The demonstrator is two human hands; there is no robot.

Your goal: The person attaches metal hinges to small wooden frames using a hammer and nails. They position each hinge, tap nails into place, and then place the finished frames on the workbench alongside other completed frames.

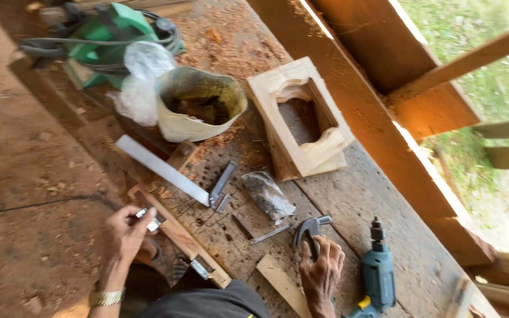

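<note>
Your right hand (pixel 320 272) clamps the hammer (pixel 310 229) (drill (pixel 377 277) just right); your left hand (pixel 126 231) pinches a metal piece (pixel 149 220), steadying it.

Daylight pours in from my far right, glaring white on the grass (pixel 490 88); my shaded workbench (pixel 349 200) looks slightly motion-blurred.

— What's lying on the bench (pixel 349 194)?
— A wooden box (pixel 301 121) and a bucket (pixel 198 109) are sitting by a square (pixel 175 174); a drill (pixel 377 274) is resting nearby.
</note>
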